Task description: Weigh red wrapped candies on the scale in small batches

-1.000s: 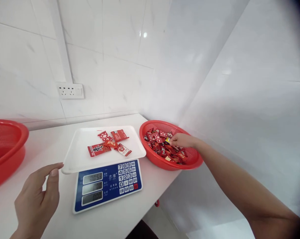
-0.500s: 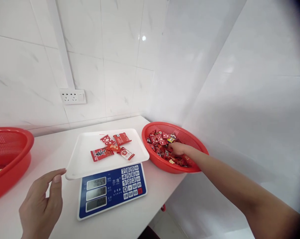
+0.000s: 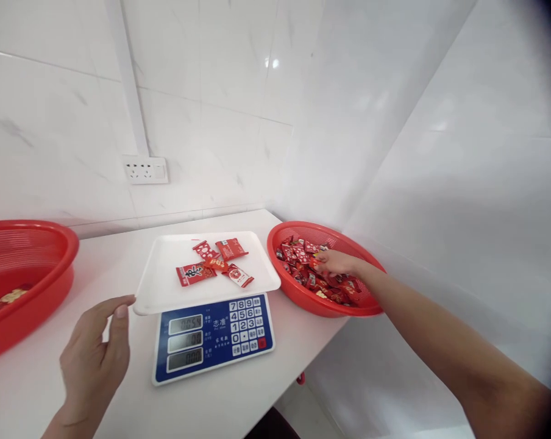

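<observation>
My right hand [image 3: 337, 263] reaches into a red mesh basket [image 3: 348, 242] full of small red wrapped candies [image 3: 309, 277]; its fingers are curled among them, and what they pinch is too small to make out. A blue-faced digital scale [image 3: 214, 336] stands in the middle of the counter with a white tray [image 3: 166, 274] on top. Several red candy packets [image 3: 216, 268] lie on the tray. My left hand [image 3: 95, 356] hovers open at the tray's front left corner, fingertips almost touching its edge.
A second red basket [image 3: 26, 277] sits at the far left with a few pale items inside. A wall socket [image 3: 145, 170] is on the tiled wall behind. The white counter [image 3: 239, 402] ends just right of the candy basket, against the side wall.
My right hand shifted around within the candy basket. My left hand stayed open by the tray corner. The camera view drifted slightly.
</observation>
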`<state>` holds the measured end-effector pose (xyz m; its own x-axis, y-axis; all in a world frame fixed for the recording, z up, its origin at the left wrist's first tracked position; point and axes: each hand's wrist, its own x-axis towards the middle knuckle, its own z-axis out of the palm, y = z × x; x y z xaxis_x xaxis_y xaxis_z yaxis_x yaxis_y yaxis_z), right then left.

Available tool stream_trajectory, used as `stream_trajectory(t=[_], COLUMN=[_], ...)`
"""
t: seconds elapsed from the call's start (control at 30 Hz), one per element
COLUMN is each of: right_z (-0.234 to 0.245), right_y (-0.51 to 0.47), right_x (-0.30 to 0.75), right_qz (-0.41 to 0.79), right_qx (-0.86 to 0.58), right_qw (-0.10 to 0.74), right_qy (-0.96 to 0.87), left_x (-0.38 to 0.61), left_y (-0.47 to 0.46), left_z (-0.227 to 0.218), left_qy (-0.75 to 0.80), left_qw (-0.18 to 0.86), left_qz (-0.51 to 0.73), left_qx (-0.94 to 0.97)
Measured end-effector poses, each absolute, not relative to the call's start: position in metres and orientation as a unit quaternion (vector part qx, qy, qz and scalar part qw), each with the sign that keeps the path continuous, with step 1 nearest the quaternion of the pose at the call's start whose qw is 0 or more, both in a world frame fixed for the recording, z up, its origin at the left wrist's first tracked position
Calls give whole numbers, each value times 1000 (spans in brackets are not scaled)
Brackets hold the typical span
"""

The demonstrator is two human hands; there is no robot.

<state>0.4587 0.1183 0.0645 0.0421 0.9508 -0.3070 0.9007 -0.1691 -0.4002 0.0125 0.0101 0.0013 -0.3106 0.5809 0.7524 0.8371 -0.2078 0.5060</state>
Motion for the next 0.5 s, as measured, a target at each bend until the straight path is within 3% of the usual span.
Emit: stream_trajectory(t=[0.27, 0.5], right_z=[83, 91], right_y=[121, 108], right_x=[399, 332], right_qz=[297, 234], right_qx=[-615, -559], right_qw=[233, 186], right_qy=[-692, -773], left_x=[13, 13], left_y=[9, 7], left_z=[2, 4], left_qy=[-567, -565], left_qw=[144, 138], left_qz=[-534, -540], left_qx=[-610, -608])
